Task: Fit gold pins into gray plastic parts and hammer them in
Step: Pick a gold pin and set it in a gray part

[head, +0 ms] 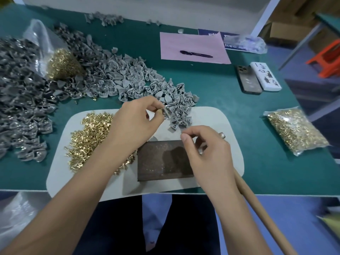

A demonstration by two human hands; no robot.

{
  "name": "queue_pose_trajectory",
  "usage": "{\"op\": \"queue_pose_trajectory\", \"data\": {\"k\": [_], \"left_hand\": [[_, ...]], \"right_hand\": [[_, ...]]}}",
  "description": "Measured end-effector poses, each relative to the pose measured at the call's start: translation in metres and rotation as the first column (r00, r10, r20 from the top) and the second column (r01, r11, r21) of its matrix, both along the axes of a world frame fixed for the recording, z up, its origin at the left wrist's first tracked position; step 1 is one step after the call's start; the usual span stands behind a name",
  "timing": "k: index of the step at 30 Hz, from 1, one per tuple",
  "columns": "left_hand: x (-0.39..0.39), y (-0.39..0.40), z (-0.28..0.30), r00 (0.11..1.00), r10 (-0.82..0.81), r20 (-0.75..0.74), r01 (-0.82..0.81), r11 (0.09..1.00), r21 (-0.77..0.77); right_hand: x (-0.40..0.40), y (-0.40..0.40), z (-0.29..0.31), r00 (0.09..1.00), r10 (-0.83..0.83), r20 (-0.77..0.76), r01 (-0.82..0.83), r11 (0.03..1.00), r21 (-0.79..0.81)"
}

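While left hand (136,122) pinches gray part (166,112), right hand (207,153) curls round hammer (257,203); bag (296,131) — gold pins.

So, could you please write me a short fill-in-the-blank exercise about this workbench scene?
1. The left hand pinches a small gray plastic part above the white ____.
2. The black pen lies on a sheet of ____ paper.
3. The dark rectangular metal block sits to the ____ of the loose pile of gold pins.

Missing words: mat; pink; right
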State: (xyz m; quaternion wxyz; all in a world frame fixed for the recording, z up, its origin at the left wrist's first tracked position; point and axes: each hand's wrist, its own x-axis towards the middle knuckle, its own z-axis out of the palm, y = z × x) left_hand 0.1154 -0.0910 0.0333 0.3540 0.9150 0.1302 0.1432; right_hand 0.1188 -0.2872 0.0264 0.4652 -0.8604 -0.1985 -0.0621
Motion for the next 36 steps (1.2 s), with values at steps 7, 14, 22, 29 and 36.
{"op": "queue_pose_trajectory", "data": {"k": [7, 14, 22, 29, 36], "left_hand": [[-0.063, -0.025, 0.016, 0.996, -0.082, -0.041, 0.084, 0.994, 0.068], [-0.069, -0.017, 0.014, 0.949, -0.198, -0.245, 0.228, 0.969, 0.099], [-0.08, -0.026, 0.009, 0.984, -0.113, -0.136, 0.127, 0.987, 0.096], [-0.089, -0.04, -0.005, 0.988, -0.109, -0.106, 0.109, 0.994, -0.007], [-0.09, -0.033, -0.009, 0.993, -0.11, -0.053, 0.108, 0.994, -0.031]], "right_hand": [[-0.021, 0.009, 0.013, 0.95, 0.225, -0.218, -0.149, 0.936, 0.319], [-0.024, 0.005, 0.003, 0.972, 0.14, -0.188, -0.106, 0.978, 0.178], [-0.021, -0.008, -0.002, 0.991, 0.096, -0.096, -0.086, 0.99, 0.11], [-0.012, -0.005, -0.006, 0.987, 0.135, -0.089, -0.135, 0.991, 0.007], [-0.01, 0.002, -0.002, 0.965, 0.26, -0.047, -0.263, 0.934, -0.243]]}}
